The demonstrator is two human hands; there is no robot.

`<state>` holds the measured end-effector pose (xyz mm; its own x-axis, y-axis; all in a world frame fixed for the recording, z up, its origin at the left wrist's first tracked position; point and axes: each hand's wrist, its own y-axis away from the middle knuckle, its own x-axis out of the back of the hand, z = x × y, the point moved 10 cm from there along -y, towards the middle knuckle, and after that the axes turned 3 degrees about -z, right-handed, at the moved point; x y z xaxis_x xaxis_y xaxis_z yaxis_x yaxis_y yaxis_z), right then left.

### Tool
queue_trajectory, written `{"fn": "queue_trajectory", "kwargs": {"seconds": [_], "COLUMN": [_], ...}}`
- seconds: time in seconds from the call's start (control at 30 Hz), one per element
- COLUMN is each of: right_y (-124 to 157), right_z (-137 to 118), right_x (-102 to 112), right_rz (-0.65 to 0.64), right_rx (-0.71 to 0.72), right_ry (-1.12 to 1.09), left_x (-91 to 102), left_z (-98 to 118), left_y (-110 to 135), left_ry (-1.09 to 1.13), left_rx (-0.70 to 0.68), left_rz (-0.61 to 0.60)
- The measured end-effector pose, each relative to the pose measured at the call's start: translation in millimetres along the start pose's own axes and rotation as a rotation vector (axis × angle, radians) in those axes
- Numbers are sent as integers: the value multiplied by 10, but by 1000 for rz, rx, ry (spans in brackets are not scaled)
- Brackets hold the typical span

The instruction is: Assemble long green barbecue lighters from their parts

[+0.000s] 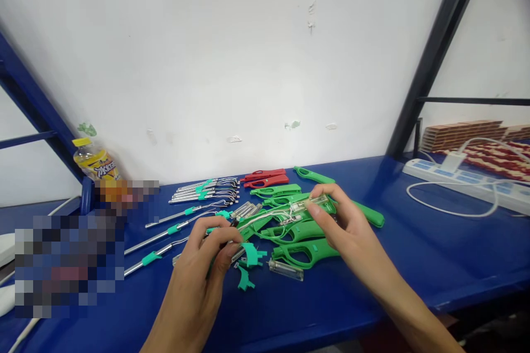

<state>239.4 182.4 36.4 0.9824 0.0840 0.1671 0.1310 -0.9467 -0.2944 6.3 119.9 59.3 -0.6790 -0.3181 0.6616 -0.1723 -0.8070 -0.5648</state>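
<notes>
My right hand (pixel 345 220) pinches a clear lighter fuel tank (pixel 300 206) between thumb and fingers, above the green lighter shells. Thin pale wires run left from the tank toward my left hand (pixel 207 259), whose fingers are closed. What sits inside the left fingers is mostly hidden; a black bit shows at the fingertips. A teal trigger piece (pixel 253 255) appears right beside the left thumb, and I cannot tell whether it is held. Just below lies another teal trigger (pixel 245 279). Another clear fuel tank (pixel 286 269) rests on the table to the right of it.
Metal lighter rods (pixel 194 193) with teal clips and wires lie at left. Red lighter shells (pixel 265 177) and green shells (pixel 306 253) spread across the middle of the blue table (pixel 406 253). A yellow-capped bottle (pixel 97 160) stands far left; a white power strip (pixel 467 179) lies right.
</notes>
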Motion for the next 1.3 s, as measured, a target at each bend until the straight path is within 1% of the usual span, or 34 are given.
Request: {"fn": "queue_trajectory", "kwargs": {"seconds": [0.13,0.3,0.4,0.6,0.77,0.93,1.1,1.3], "right_y": [-5,-1,-1,-7,-20,-17,-3,16], "right_z": [19,24,15,-19,-64,-109,-135,-208], "right_x": [37,61,52,60,97,121,130,145], "right_rz": [13,16,8,17,25,38,40,55], "right_rx": [0,-5,-10,4,56,65,62,102], "right_ry": [-2,1,5,62,132,136,123,163], "left_x": [54,106,108,103,86,53,60,48], "left_z": [30,46,21,50,37,85,130,155], "left_y": [-7,2,4,8,45,57,56,80], "left_ry": [75,76,62,52,3,-21,-46,-92], "left_rx": [19,43,65,47,61,11,-28,-86], "left_rz": [33,58,43,11,-3,-23,-13,-29]}}
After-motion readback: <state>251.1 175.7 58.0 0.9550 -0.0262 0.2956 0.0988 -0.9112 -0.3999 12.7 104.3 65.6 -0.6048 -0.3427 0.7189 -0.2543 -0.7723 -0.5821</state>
